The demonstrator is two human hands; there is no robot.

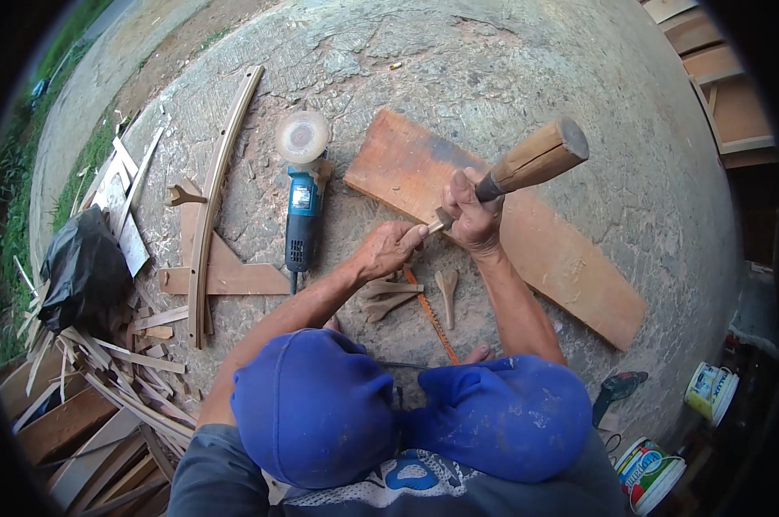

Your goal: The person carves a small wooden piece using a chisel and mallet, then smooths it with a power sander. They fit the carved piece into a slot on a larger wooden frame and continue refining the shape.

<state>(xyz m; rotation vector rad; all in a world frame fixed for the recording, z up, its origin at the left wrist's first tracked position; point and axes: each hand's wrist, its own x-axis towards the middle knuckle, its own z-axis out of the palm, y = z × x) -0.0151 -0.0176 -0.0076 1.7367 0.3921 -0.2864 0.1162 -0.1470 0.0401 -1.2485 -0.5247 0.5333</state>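
Note:
My right hand (474, 214) is closed around the lower end of a chisel (540, 157) with a thick, cracked wooden handle and a dark collar. The handle leans up to the right, and the blade end points down to the left. My left hand (394, 248) pinches a small wooden piece (439, 226) at the near edge of a reddish-brown plank (570, 276). The blade end meets or nearly meets that piece; the exact contact is hidden by my fingers. Small forked wooden pieces (446, 295) lie on the ground below my hands, beside a thin orange toothed strip (433, 319).
A blue angle grinder (302, 202) with a round disc lies left of the plank. Further left are a long curved wooden strip (221, 189), flat boards (234, 274), a black plastic bag (84, 269) and scrap wood (88, 422). A drill (618, 392) and paint buckets (713, 392) stand lower right.

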